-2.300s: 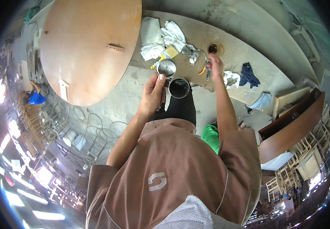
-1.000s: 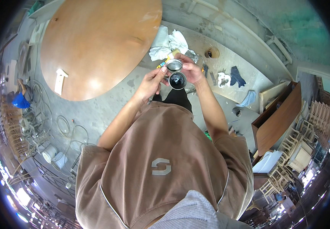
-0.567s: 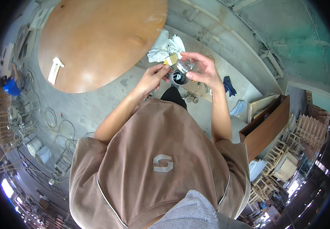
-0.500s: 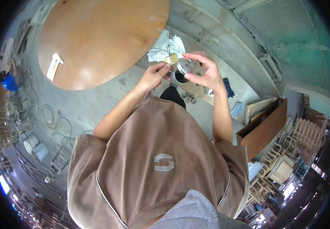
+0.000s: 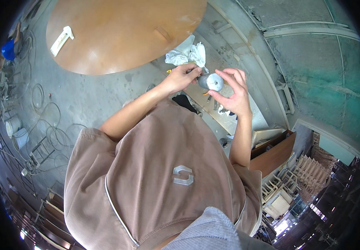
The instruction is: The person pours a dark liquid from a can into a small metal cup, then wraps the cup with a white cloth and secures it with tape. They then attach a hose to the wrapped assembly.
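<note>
A grey metal cup [image 5: 203,82], shaped like a spray gun's cup, is tilted in front of me. A round silver lid [image 5: 216,82] with a small dark spot at its centre covers its mouth. My left hand [image 5: 182,78] is closed at the cup's far left side, where the fingers hide what they grip. My right hand [image 5: 235,92] curves around the lid's edge, thumb below and fingers above, with the palm off it. Crumpled white cloth [image 5: 186,53] lies just beyond my left hand. Small yellow and orange bits show beside the hands.
A large brown oval panel [image 5: 121,37] with a white piece [image 5: 62,41] on it fills the far left. A pale board [image 5: 255,114] with small tools lies under the hands. Hoses [image 5: 57,133] coil on the left floor. A brown wooden drawer [image 5: 273,154] and stacked chair frames [image 5: 309,175] stand at right.
The lid, held apart from the cup's dark open mouth before, now sits over it. Both hands have shifted slightly, and the view has turned a little.
</note>
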A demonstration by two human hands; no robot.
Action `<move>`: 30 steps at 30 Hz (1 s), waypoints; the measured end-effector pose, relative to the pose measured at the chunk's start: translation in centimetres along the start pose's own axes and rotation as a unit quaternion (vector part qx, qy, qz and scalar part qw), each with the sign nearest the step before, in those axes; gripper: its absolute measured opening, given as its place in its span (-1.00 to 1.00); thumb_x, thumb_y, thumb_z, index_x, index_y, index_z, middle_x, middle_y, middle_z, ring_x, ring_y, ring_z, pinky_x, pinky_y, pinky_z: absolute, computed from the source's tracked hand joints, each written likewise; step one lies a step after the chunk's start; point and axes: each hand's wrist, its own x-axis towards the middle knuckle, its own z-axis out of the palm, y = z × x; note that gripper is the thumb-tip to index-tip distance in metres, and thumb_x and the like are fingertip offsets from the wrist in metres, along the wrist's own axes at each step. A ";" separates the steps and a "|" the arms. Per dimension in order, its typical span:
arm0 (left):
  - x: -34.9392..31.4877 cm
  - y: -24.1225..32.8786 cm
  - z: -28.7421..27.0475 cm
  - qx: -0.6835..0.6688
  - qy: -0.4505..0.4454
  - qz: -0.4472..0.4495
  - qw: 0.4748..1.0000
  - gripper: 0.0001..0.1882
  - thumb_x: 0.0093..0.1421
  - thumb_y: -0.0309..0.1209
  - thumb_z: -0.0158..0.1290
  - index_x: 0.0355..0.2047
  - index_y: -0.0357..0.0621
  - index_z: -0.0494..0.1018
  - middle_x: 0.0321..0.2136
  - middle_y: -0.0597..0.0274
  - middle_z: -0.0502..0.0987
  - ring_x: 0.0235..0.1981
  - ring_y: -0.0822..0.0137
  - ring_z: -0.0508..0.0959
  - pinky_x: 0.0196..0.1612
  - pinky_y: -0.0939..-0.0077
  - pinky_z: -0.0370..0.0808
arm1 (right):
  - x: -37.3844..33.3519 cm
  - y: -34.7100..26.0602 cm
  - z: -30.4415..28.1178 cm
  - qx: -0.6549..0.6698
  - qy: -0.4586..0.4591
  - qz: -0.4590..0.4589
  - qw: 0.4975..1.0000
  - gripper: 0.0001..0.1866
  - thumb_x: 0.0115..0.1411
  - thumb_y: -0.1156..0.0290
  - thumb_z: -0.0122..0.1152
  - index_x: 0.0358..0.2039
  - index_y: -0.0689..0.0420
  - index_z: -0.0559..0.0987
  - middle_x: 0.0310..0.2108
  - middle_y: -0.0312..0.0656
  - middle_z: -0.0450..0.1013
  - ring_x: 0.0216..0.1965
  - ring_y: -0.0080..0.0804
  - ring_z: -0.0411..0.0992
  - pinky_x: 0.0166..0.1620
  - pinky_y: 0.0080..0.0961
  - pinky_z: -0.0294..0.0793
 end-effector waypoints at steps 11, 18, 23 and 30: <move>-0.1 -0.3 -1.0 0.002 -0.059 0.013 0.998 -0.59 0.46 -0.07 -0.04 0.04 -0.08 0.59 -0.07 0.32 0.62 -0.21 0.55 0.57 -0.44 0.61 0.43 | 0.0 -1.0 -0.1 -0.013 -0.003 -0.003 1.000 -0.28 -0.20 0.34 0.71 0.06 0.16 0.68 -0.02 -0.17 0.50 0.04 -0.17 0.41 0.10 -0.27 0.45; 0.4 0.1 -1.6 0.000 -0.098 0.007 0.995 -0.60 0.44 -0.11 -0.04 0.03 -0.11 0.59 -0.06 0.32 0.62 -0.25 0.55 0.56 -0.46 0.60 0.40 | 0.6 -1.5 -0.4 -0.019 -0.011 -0.025 0.999 -0.27 -0.17 0.24 0.69 0.06 0.22 0.66 -0.03 -0.15 0.51 0.05 -0.16 0.42 0.09 -0.26 0.45; 0.6 1.2 -2.2 0.022 -0.113 0.003 0.993 -0.60 0.44 -0.11 -0.04 0.01 -0.11 0.59 -0.07 0.34 0.62 -0.27 0.57 0.55 -0.46 0.60 0.37 | 1.3 -1.8 -0.9 -0.057 -0.005 -0.053 0.997 -0.28 -0.21 0.11 0.69 -0.02 0.20 0.67 -0.08 -0.17 0.54 0.02 -0.13 0.44 0.10 -0.22 0.41; 0.6 2.0 -2.2 0.016 -0.128 0.014 0.991 -0.64 0.43 -0.11 -0.03 -0.02 -0.05 0.60 -0.10 0.40 0.62 -0.29 0.61 0.54 -0.48 0.62 0.32 | 1.7 -1.7 -1.2 -0.107 0.033 -0.085 0.990 -0.27 -0.31 0.02 0.72 -0.12 0.13 0.67 -0.16 -0.21 0.58 -0.04 -0.10 0.48 0.07 -0.20 0.38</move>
